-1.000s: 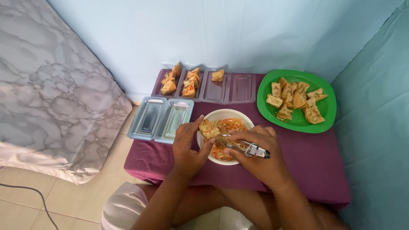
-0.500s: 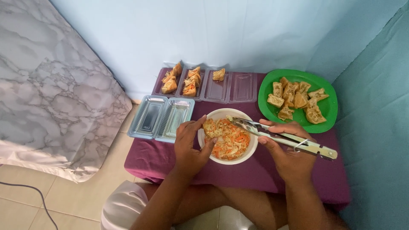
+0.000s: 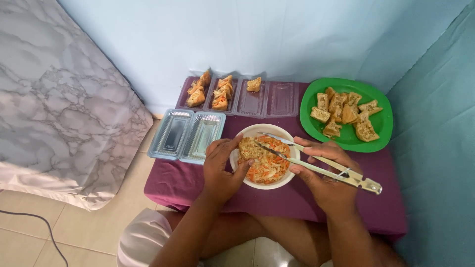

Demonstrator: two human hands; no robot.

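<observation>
my left forearm comes up from 6 o'clock, wrist bent inward, and the left hand curls over the 9 o'clock rim of the white bowl. its fingers pinch a piece of fried tofu that sits on the shredded carrot salad in the bowl. my right forearm rises from 5 o'clock; the right hand is wrapped around metal tongs, thumb on top. the tong tips point toward 10 o'clock over the salad, just beside the tofu; i cannot tell whether they touch it. the bowl sits mid-table on the purple cloth. at 2 o'clock of it is a green plate of tofu, at 12 o'clock clear trays, at 10 o'clock two empty trays.
</observation>
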